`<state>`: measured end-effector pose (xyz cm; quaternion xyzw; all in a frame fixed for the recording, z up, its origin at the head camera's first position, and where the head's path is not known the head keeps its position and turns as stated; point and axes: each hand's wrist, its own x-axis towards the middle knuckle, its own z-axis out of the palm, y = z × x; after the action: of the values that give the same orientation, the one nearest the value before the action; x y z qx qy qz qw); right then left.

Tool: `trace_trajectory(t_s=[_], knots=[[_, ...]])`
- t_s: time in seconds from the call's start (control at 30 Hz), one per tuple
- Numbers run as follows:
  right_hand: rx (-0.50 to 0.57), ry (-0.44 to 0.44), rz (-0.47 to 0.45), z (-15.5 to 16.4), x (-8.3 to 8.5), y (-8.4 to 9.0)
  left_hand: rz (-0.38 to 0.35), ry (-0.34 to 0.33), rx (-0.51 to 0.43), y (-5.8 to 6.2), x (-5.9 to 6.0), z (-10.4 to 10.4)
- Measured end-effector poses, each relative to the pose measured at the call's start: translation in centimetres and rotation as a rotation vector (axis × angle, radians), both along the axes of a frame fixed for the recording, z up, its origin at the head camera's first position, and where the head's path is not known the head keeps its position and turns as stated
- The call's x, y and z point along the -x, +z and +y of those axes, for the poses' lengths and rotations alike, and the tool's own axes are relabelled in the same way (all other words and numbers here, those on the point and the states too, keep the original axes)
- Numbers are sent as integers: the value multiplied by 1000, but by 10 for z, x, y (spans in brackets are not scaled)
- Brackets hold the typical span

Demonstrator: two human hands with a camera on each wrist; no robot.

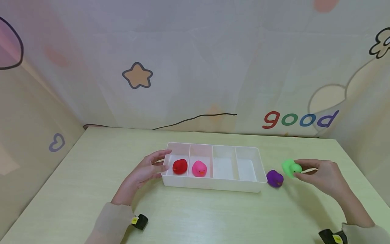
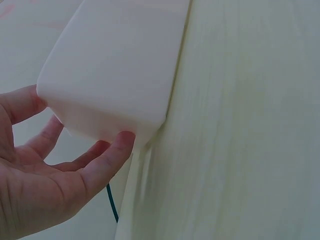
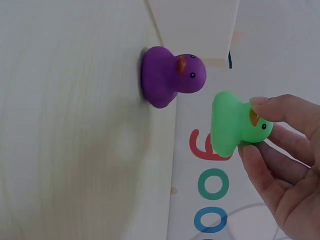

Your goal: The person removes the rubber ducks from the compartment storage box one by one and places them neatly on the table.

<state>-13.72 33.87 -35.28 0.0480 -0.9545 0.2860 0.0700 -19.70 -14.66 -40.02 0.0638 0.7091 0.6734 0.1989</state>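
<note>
- The green duck (image 1: 290,167) is a small, glossy toy in bright lime green with an orange beak and a black dot eye; the right wrist view shows its flat base turned toward the table.
- The right hand (image 1: 323,176) pinches the green duck by the head between thumb and fingertips (image 3: 270,107) and holds it off the table (image 1: 91,176), to the right of the tray (image 1: 210,184) and just above the purple duck (image 1: 275,178).
- The purple duck stands on the table just beside the tray's right end; it is untouched and has an orange beak.
- The left hand (image 1: 146,171) rests against the tray's left end, fingers spread and relaxed, with the thumb (image 2: 112,155) at the near corner and the fingers along the end wall.
- The tray is white, rectangular and divided into four compartments in a row.
- Count of ducks: four, one each in red, pink, green and purple.
- The red duck (image 1: 180,166) sits in the first compartment from the left, the pink duck (image 1: 199,168) in the second.
- Count of hands: two, each with a beige sleeve (image 1: 111,222) and a wrist-worn camera.
</note>
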Motion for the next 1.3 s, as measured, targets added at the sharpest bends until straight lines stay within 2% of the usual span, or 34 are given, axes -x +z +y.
trace_trajectory(t_s=[0.23,0.53,0.83,1.3], knots=[[-25,6,-53,14,0,-16,-1,3,1,0,0,0],[-19,32,-138,21,-2,-27,-4,7,20,0,-1,1],[-21,52,-147,23,-2,-33,3,1,15,-1,0,3],[12,72,-110,23,1,-36,2,8,23,1,0,1]])
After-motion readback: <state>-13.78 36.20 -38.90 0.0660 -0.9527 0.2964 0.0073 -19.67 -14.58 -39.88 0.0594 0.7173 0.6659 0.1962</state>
